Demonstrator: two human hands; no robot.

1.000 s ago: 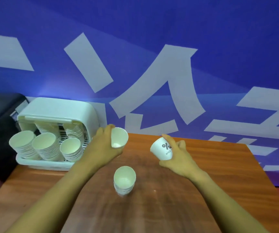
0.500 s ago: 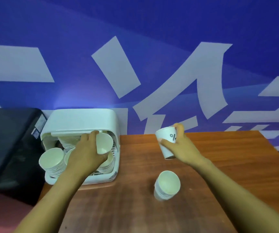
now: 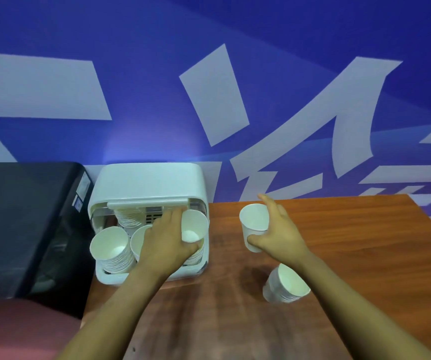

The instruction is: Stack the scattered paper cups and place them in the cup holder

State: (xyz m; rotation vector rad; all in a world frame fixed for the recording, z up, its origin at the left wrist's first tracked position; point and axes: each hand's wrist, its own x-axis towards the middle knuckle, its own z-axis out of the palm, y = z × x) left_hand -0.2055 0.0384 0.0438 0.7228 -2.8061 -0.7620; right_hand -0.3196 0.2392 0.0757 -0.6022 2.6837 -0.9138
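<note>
1. Head view, left half: the left hand (image 3: 168, 240) is curled round a single paper cup (image 3: 194, 226), thumb below and fingers over its far side; the cup's mouth faces the camera and tilts up, so its long axis runs away from the viewer and downward toward the cup holder (image 3: 148, 183); the white holder sits at centre left of the frame, on the back left corner of the wooden table (image 3: 352, 255).

2. Same view, inside the holder: a tall stack (image 3: 113, 249) leans out at the front left; a second stack is partly hidden behind the left hand; a third stack (image 3: 128, 216) stands further back under the lid; beneath the held cup the rims of a fourth stack (image 3: 194, 257) show at the front right; the held cup hangs directly above that stack, near it, though whether they touch I cannot tell.

3. Same view, right of centre: the right hand (image 3: 278, 236) grips another cup (image 3: 256, 228) between thumb and fingers, with the index finger raised straight; this cup is upright and held above the table, apart from the holder.

4. Same view, lower right: a short pile of cups (image 3: 285, 284) rests on the table, tilted, just under the right forearm.

5. Judgement: the left hand is nearer the holder, so its cup looks next to be nested; the move turns on lining its base with the open mouth of the front right stack just below the fingers.
</note>
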